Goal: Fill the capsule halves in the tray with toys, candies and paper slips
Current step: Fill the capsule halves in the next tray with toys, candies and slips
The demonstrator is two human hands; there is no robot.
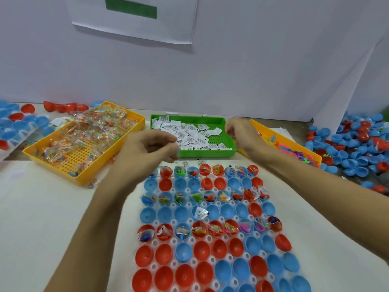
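Fingers: the left hand (147,147) is curled, fingertips bunched at frame centre; blurred, so I cannot tell whether they pinch anything. The right hand (240,131) is curled over the green basket's right corner; contents not visible.
Capsule tray (257,236): clear, lower centre, holding red and blue capsule halves (185,252); three rows carry toys and slips, the rest lie bare.
Candy basket (69,163): yellow, left of centre, with candy packets (94,127).
Slip basket (210,152): green, upper centre, with paper slips (189,133).
Toy basket (294,144): yellow, right, partly behind the right forearm.
Loose halves (353,144): heaped at the right edge.
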